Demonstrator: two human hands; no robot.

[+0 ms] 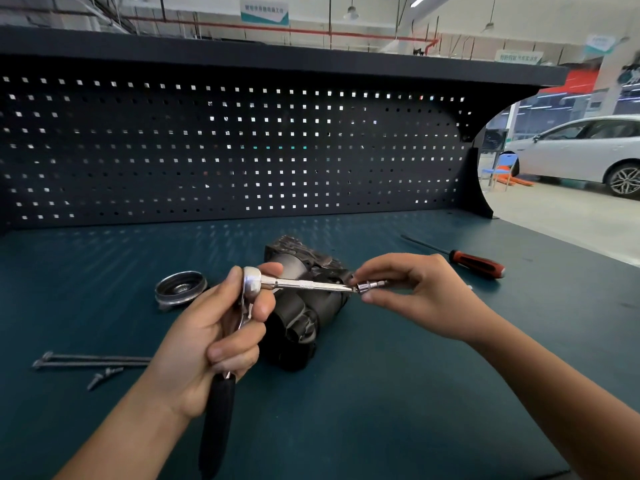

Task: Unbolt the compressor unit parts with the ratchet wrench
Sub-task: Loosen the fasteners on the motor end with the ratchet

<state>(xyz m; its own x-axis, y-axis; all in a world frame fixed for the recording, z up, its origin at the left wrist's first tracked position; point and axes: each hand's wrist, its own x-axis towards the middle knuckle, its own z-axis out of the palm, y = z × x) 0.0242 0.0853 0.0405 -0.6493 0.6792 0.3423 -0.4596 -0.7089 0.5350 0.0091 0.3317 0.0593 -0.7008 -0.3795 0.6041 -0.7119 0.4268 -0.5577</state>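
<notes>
While the tool is held in the air and not on any bolt, the nearest thing is the left hand (221, 334), its fingers curled round the shank of the ratchet wrench (216, 420) just under the shiny head, with the black grip hanging down toward the viewer. From the head a slim extension bar (304, 285) runs level to the right, where the right hand (415, 299) pinches a small socket (370, 286) at the bar's tip between thumb and fingertips. This hold suggests the socket is being seated or adjusted while the other hand steadies the tool. Directly beneath and behind the bar, at the middle of the teal desk (381, 393), lies the compressor unit (301, 306): dark, cylindrical, on its side, with a ribbed block at its far end. To the left lie two long bolts (93, 361) and a short one (104, 375), apparently already removed, and beyond them a round metal cap (180, 289). Farther right rests a red-handled screwdriver (474, 263). Behind stands a dark pegboard (225, 150), and past its edge a white car (581, 150).
</notes>
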